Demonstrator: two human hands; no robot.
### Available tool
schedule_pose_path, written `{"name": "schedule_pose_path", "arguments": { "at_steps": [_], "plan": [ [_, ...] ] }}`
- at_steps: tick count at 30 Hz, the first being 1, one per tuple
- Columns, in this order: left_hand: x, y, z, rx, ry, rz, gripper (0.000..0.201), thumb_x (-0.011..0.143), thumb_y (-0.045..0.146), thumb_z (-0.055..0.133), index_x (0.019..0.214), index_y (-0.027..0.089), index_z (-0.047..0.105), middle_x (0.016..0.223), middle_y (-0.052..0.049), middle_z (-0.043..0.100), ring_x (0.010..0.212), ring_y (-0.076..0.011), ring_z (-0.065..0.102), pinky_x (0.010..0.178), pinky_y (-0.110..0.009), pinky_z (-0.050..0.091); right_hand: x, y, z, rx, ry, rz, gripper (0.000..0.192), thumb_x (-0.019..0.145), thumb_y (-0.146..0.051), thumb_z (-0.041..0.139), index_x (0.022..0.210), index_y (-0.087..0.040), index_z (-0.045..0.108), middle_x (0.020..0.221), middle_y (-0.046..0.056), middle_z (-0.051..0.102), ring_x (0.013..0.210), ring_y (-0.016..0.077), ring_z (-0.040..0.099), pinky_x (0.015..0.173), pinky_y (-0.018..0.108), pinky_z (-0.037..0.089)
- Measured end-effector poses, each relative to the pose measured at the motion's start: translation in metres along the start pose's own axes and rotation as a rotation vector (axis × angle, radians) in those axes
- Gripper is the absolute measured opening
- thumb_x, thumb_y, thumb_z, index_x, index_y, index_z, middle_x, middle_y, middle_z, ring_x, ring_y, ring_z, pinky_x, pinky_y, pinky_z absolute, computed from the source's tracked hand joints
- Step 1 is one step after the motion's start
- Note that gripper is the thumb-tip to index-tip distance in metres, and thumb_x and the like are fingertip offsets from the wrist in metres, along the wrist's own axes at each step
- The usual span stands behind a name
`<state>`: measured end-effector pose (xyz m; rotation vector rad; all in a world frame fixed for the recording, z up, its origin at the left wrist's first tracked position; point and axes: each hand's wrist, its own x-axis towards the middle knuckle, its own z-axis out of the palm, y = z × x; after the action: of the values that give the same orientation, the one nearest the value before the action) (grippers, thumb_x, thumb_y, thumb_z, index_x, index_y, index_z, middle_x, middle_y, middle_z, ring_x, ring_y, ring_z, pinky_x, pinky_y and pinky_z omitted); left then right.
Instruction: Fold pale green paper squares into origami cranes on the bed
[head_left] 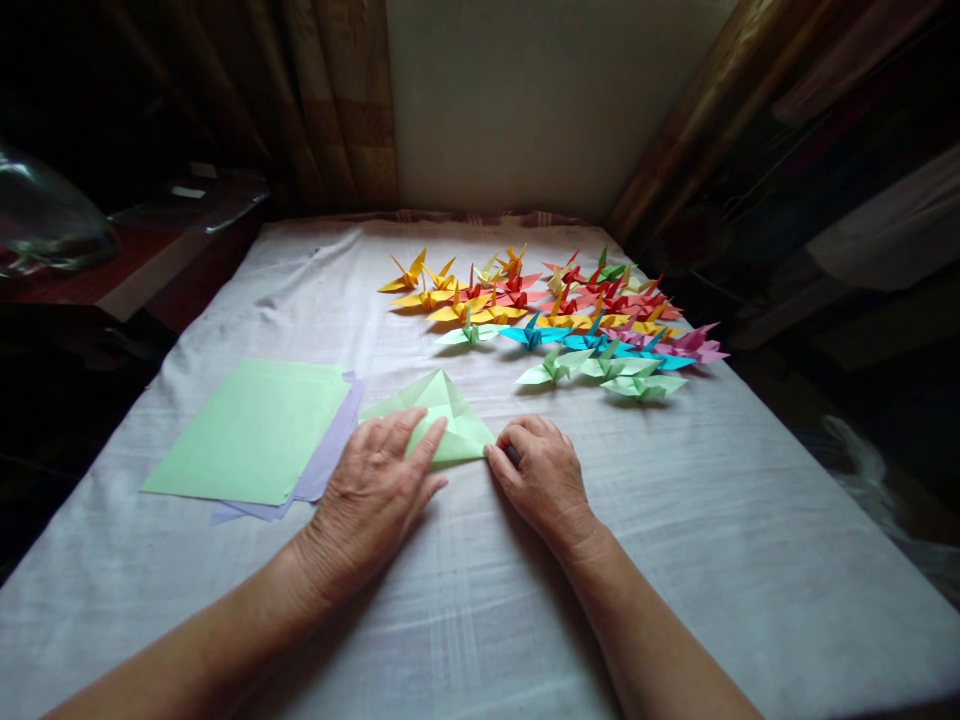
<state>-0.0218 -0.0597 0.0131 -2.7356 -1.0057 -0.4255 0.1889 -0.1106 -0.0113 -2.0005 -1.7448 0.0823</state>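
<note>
Two hands rest on a white cloth at the middle of the frame, both on one folded sheet of pale green paper [442, 415]. The left hand [375, 495] lies flat, fingers together, pressing the sheet's lower left part and hiding that edge. The right hand [544, 475] is curled, its fingertips [496, 458] pinched on the sheet's lower right corner; what the fingers do underneath is hidden.

To the left of centre lies a stack of flat paper [255, 430]: one green sheet shows on top and lilac edges stick out beneath, but how many sheets there are cannot be told.

In the upper middle sits a crowd of paper cranes [555, 310] in yellow, red, orange, blue, pink and green. About five pale green ones stand in the front row; the others overlap too much to count.

The table [712, 540] is cut off by the lower edge. At the upper left a glass object [45, 220] is half out of frame and hard to make out, and both sides of the room are too dark to read.
</note>
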Motion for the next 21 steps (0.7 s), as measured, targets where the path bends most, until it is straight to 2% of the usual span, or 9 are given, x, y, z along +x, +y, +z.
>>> {"name": "schedule_pose_path", "arguments": {
  "at_steps": [3,5,8,10,12,14,16,18,21],
  "plan": [
    [0.007,-0.024,-0.003,-0.006,0.007,-0.156,0.061,0.09,0.038,0.065,0.142,0.011,0.049,0.136,-0.021,0.059,0.12,-0.0364,0.057,0.097,-0.047,0.045,0.0,0.006,0.0,-0.013,-0.001,0.01,0.015,0.089,-0.026,0.065,0.075,-0.022,0.062,0.088,0.003,0.066,0.087,0.0216,0.058,0.078,0.033,0.038],
    [0.009,-0.032,-0.003,-0.114,-0.031,-0.183,0.053,0.09,0.035,0.064,0.137,0.013,0.053,0.126,-0.018,0.066,0.111,-0.0334,0.062,0.092,-0.044,0.047,0.0,0.01,-0.001,-0.01,-0.005,0.012,0.013,0.089,-0.027,0.066,0.077,-0.022,0.063,0.088,0.004,0.066,0.087,0.022,0.058,0.078,0.033,0.039],
    [0.01,-0.033,-0.003,-0.364,-0.121,-0.164,0.022,0.092,0.029,0.056,0.109,0.021,0.068,0.103,-0.007,0.075,0.095,-0.0247,0.068,0.083,-0.035,0.049,0.0,0.017,-0.002,0.039,-0.026,-0.012,0.011,0.089,-0.026,0.066,0.079,-0.023,0.063,0.088,0.003,0.067,0.088,0.0217,0.059,0.08,0.033,0.042],
    [0.01,-0.031,-0.006,-0.515,-0.22,-0.156,0.019,0.091,0.023,0.052,0.091,0.023,0.071,0.093,-0.002,0.075,0.085,-0.019,0.068,0.075,-0.028,0.047,0.0,0.021,-0.004,0.105,-0.052,-0.041,0.007,0.088,-0.023,0.066,0.081,-0.023,0.065,0.09,0.003,0.067,0.09,0.0209,0.06,0.082,0.033,0.043],
    [0.011,-0.029,-0.011,-0.589,-0.345,-0.165,0.021,0.087,0.019,0.052,0.086,0.024,0.072,0.091,0.001,0.075,0.08,-0.0161,0.067,0.069,-0.025,0.045,0.001,0.024,-0.006,0.17,-0.078,-0.064,0.007,0.086,-0.019,0.067,0.082,-0.025,0.068,0.093,0.002,0.068,0.093,0.0202,0.061,0.084,0.033,0.044],
    [0.012,-0.029,-0.016,-0.587,-0.451,-0.172,0.02,0.086,0.022,0.054,0.087,0.025,0.074,0.091,0.001,0.075,0.081,-0.0168,0.066,0.069,-0.025,0.043,0.002,0.026,-0.009,0.205,-0.098,-0.073,0.01,0.085,-0.016,0.068,0.082,-0.026,0.07,0.095,0.002,0.068,0.094,0.02,0.061,0.086,0.033,0.045],
    [0.013,-0.029,-0.019,-0.559,-0.503,-0.159,0.021,0.089,0.031,0.054,0.088,0.025,0.075,0.091,-0.001,0.075,0.084,-0.0191,0.066,0.072,-0.027,0.043,0.002,0.027,-0.011,0.215,-0.121,-0.08,0.011,0.084,-0.015,0.069,0.082,-0.026,0.071,0.095,0.002,0.068,0.095,0.0202,0.061,0.087,0.034,0.045],
    [0.015,-0.029,-0.019,-0.523,-0.516,-0.153,0.029,0.093,0.039,0.05,0.089,0.024,0.074,0.087,-0.003,0.074,0.084,-0.0207,0.065,0.073,-0.028,0.044,0.003,0.028,-0.012,0.223,-0.142,-0.086,0.01,0.083,-0.016,0.07,0.083,-0.026,0.071,0.097,0.002,0.068,0.096,0.0204,0.061,0.087,0.034,0.046],
    [0.016,-0.03,-0.015,-0.44,-0.513,-0.198,0.033,0.094,0.042,0.045,0.087,0.023,0.072,0.081,-0.004,0.072,0.077,-0.0206,0.065,0.068,-0.028,0.043,0.004,0.028,-0.012,0.225,-0.147,-0.091,0.008,0.084,-0.018,0.069,0.083,-0.026,0.071,0.096,0.002,0.068,0.096,0.0198,0.061,0.087,0.033,0.045]
  ]
}}
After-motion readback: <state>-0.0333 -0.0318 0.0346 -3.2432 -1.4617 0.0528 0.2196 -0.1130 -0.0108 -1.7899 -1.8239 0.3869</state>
